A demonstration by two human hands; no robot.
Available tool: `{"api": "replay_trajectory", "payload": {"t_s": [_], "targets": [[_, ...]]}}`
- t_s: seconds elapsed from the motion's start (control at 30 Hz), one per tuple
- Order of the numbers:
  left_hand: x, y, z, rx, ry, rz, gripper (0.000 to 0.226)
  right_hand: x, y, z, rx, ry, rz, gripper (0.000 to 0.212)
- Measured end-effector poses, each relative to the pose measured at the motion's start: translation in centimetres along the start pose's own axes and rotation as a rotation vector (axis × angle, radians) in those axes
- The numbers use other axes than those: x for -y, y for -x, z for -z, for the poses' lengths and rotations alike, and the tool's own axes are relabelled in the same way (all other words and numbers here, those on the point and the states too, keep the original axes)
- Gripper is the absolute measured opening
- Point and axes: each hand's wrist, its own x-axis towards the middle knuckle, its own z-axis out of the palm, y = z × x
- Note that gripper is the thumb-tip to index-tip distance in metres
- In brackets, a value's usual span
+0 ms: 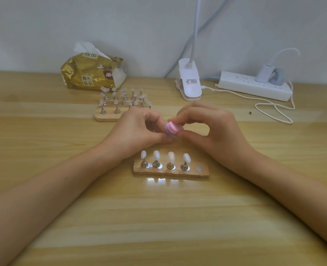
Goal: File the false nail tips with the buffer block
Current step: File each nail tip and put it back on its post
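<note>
A small pink and purple buffer block (pixel 173 127) sits between my two hands above the table. My right hand (pixel 206 129) pinches it between thumb and fingers. My left hand (pixel 139 129) has curled fingers pressed against the block's left side; whatever it holds there is hidden by the fingers. Just in front lies a wooden stand (pixel 171 171) with several white false nail tips (pixel 170 157) upright on metal pegs and one bare metal disc (pixel 199 168) at its right end.
Farther back stand two more wooden stands (pixel 109 116) crowded with pegs and nail tips. Behind them are a gold tissue pack (pixel 92 73), a white clip lamp (pixel 190 82) and a white power strip (pixel 254 85) with a trailing cable (pixel 274 110). A wall runs along the back.
</note>
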Motion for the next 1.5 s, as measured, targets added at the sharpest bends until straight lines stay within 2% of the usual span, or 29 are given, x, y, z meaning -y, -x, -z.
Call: {"api": "replay_trajectory", "payload": {"t_s": [0.07,0.17,0.27,0.4,0.5,0.6,0.7,0.8,0.93,1.03,1.13,1.23,1.33,1.5], "targets": [[0.07,-0.07,0.00,0.000,-0.016,0.006,0.016,-0.06,-0.04,0.12,-0.019,-0.033,-0.041,0.011],[0.14,-0.12,-0.01,-0.002,-0.002,0.001,0.020,0.10,0.00,0.00,-0.011,0.025,0.042,0.011],[0.26,-0.14,-0.03,-0.007,-0.009,0.003,0.019,-0.02,-0.12,0.07,-0.023,0.020,0.003,0.009],[0.26,-0.09,-0.06,-0.005,0.007,-0.015,0.023,0.07,-0.05,-0.14,-0.024,0.066,0.073,0.011],[0.18,-0.10,-0.08,0.003,0.001,-0.016,0.020,0.05,-0.08,-0.05,-0.039,0.017,0.017,0.008],[0.14,-0.03,-0.09,0.002,0.016,-0.022,0.021,0.13,-0.02,-0.11,-0.024,0.065,0.092,0.009],[0.13,-0.10,-0.07,0.002,-0.003,-0.014,0.018,-0.02,-0.12,-0.07,-0.042,0.041,0.019,0.006],[0.08,-0.06,-0.03,0.009,0.012,-0.010,0.017,-0.01,-0.10,-0.11,-0.034,0.065,0.063,0.007],[0.06,-0.02,-0.03,0.000,-0.013,-0.010,0.019,-0.18,-0.11,0.05,-0.041,0.040,-0.021,0.006],[0.02,0.00,0.00,0.006,0.007,-0.012,0.019,0.03,-0.07,-0.09,-0.023,0.070,0.049,0.006],[0.01,-0.05,-0.02,0.011,-0.005,-0.001,0.016,-0.04,-0.11,0.02,-0.026,0.031,-0.024,0.007],[-0.06,-0.05,-0.01,0.012,-0.011,-0.006,0.016,0.10,0.00,-0.01,-0.031,0.033,0.009,0.008],[-0.02,-0.08,0.06,0.003,-0.021,-0.001,0.016,0.10,-0.03,0.05,-0.014,0.008,-0.056,0.008],[-0.06,0.03,-0.01,0.011,-0.018,-0.007,0.018,0.27,0.06,0.02,-0.030,0.040,0.024,0.008]]}}
